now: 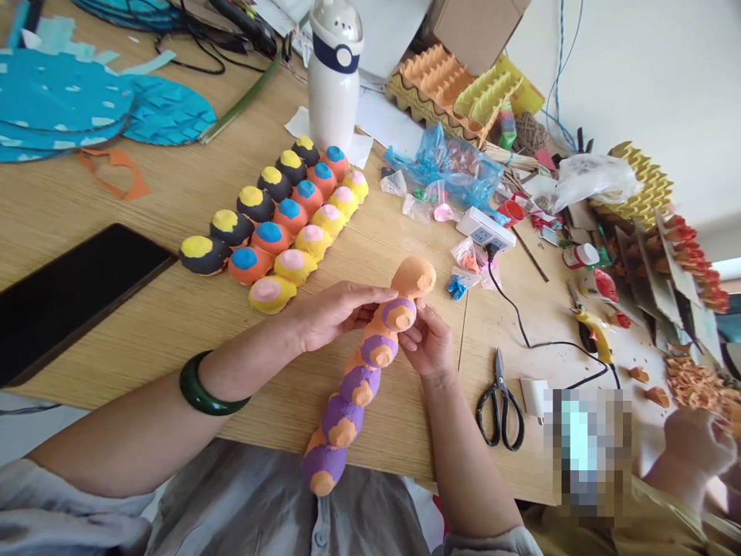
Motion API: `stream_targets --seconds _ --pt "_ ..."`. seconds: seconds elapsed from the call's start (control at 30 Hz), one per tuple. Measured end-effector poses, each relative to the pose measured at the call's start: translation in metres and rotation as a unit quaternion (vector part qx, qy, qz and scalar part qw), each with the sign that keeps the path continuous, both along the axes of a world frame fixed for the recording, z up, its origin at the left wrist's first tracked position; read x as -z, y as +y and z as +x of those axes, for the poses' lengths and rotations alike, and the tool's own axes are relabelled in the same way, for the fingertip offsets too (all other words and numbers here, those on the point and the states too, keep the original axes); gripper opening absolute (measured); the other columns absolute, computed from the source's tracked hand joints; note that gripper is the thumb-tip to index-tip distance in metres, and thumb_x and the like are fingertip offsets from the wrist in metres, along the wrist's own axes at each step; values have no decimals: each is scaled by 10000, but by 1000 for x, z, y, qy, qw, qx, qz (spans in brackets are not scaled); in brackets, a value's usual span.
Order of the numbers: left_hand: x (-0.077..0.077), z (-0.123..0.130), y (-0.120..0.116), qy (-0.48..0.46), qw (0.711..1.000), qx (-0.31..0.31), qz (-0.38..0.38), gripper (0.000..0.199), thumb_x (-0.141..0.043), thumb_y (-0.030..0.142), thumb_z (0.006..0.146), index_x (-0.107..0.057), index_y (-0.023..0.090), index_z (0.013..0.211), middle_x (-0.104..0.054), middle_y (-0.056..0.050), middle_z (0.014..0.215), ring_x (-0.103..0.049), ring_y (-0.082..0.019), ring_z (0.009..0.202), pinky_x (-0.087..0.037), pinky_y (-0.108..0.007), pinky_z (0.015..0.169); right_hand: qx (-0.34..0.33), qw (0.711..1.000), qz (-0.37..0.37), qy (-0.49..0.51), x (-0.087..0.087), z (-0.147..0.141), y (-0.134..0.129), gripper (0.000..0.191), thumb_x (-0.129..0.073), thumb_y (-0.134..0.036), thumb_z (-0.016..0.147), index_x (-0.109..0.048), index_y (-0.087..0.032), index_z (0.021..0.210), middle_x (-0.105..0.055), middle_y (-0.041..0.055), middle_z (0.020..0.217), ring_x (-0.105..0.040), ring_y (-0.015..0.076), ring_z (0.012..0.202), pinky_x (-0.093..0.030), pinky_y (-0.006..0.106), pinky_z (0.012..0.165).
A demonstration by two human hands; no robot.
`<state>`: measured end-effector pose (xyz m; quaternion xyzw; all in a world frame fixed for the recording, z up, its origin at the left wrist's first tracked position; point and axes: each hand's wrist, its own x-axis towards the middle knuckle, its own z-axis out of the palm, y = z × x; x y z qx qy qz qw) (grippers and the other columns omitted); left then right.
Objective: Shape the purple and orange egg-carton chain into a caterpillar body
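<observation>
Between my two hands is an egg-carton strip [360, 386], a row of bumps coated in orange and purple, with an all-orange bump at its far end. My left hand [336, 313] grips its left side near the top, thumb laid along it. My right hand [431, 340] pinches the right side just below the orange end bump. The strip's near end hangs over the table edge in front of my shirt. Beyond my left hand lie coloured carton strips in rows: a black and yellow strip [253, 204], an orange and blue strip [290, 216], and a yellow and pink strip [313, 242].
A black tablet [81, 297] lies at left, blue cut-outs [63, 93] behind it. A white bottle [334, 85] stands at the back. Scissors [500, 405], a power strip [486, 229] with its cord and a glue gun [594, 332] are at right. A co-worker's hand [698, 440] shows lower right.
</observation>
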<state>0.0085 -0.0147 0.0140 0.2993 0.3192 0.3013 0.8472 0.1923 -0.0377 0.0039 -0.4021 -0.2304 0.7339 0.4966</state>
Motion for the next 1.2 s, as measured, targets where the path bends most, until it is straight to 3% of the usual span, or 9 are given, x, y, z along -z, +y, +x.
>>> stream_targets --seconds 0.37,0.57,0.73,0.93,1.1,1.2 --pt "-6 -1 -3 -33 996 32 75 323 -959 459 777 -882 159 868 -854 -89 912 -771 -241 871 -563 -348 883 -2 1000 -2 -4 6 -1 0 457 -918 -414 685 -507 -218 652 -347 -125 506 -108 36 453 -192 136 349" --pt "-10 -1 -6 13 988 22 152 252 -904 389 858 -873 147 920 -841 -82 888 -781 -240 890 -577 -330 847 -1 1000 -7 -11 9 3 -1 415 -911 -452 677 -573 -211 678 -391 -114 500 -142 31 422 -170 158 348" --pt "-14 -1 -6 14 983 28 181 215 -873 354 877 -839 144 903 -838 -87 935 -794 -259 958 -584 -338 886 14 1000 -4 -22 9 2 0 436 -911 -451 659 -542 -220 671 -381 -113 505 -145 34 425 -165 162 348" --pt "-9 -1 -5 -24 992 43 120 294 -830 435 860 -857 155 946 -840 -100 954 -784 -271 933 -579 -352 873 5 999 23 -37 1 -1 -1 486 -910 -463 677 -480 -238 659 -305 -124 510 -114 44 442 -173 165 349" --pt "-4 1 -5 -21 998 7 60 354 -847 488 836 -875 146 922 -846 -115 964 -763 -267 892 -580 -352 842 -10 998 39 -46 -4 -3 -4 421 -914 -431 713 -543 -232 721 -332 -124 546 -118 48 456 -202 158 356" --pt "-4 1 -3 -11 998 22 57 361 -874 498 808 -877 152 910 -842 -95 927 -746 -242 861 -553 -331 834 -14 998 49 -44 -4 -5 -4 434 -926 -448 712 -554 -225 713 -333 -126 535 -111 43 457 -198 155 360"
